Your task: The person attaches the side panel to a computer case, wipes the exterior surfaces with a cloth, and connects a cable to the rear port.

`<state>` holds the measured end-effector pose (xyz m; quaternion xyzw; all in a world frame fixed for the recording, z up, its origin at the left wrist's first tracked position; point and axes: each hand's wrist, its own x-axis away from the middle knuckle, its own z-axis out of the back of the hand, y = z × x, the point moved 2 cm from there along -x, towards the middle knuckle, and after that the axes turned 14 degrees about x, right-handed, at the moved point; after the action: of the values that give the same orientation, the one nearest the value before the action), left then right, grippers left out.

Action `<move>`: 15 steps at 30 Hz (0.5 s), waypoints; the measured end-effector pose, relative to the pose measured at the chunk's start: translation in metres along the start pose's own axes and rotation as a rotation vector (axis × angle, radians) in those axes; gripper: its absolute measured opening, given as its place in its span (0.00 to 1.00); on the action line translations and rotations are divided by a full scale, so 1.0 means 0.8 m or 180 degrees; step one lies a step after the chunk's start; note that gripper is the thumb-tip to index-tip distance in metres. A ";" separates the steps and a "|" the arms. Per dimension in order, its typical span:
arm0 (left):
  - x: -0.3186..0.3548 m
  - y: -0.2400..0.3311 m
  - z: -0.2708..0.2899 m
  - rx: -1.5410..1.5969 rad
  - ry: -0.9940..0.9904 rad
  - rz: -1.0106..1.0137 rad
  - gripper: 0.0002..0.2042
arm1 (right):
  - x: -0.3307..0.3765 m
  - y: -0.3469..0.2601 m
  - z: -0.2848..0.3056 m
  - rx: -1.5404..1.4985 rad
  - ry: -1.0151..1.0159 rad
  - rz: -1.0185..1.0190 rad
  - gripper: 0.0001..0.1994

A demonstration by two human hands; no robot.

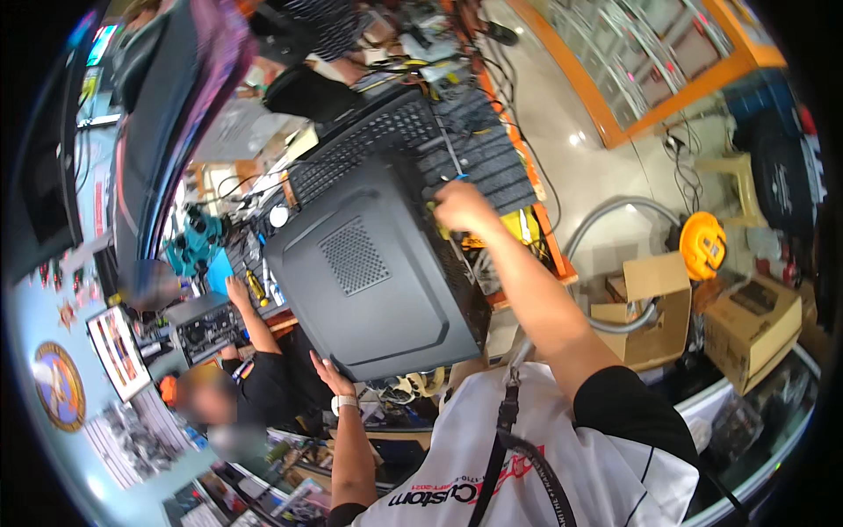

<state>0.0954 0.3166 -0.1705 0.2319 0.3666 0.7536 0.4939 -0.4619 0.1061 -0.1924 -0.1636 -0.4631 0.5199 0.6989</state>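
A black computer case with a vented side panel lies before me, its panel facing up. Against its near left edge rests my left hand, fingers stretched out along the case; a white band circles that wrist. My right hand is closed at the far right edge of the case. What it holds, if anything, is hidden by the fingers. Just beyond it, a thin metal shaft and a small blue piece show. A black keyboard lies behind the case on the dark ribbed mat.
Another person's arm reaches in at the left, near a yellow-handled screwdriver and an opened computer. A teal device stands by the mat. At right are cardboard boxes, a grey hose and a glass cabinet.
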 end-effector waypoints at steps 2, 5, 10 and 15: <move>0.001 -0.003 0.000 -0.0072 0.0134 0.0087 0.43 | 0.004 -0.036 0.034 -0.0785 0.0784 0.0479 0.20; 0.001 -0.001 -0.003 0.0238 0.0074 -0.0068 0.43 | 0.001 -0.112 0.019 -0.0146 0.2058 0.1995 0.20; 0.006 0.003 -0.003 0.0088 0.0160 -0.0027 0.39 | 0.040 -0.133 -0.048 0.2355 0.2040 0.1421 0.32; 0.012 0.011 0.002 0.0301 0.0161 0.0029 0.39 | 0.053 -0.126 -0.027 0.2764 0.2332 0.1804 0.21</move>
<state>0.0871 0.3239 -0.1629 0.2376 0.4132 0.7433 0.4695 -0.3850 0.1077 -0.1117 -0.1486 0.1205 0.7355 0.6499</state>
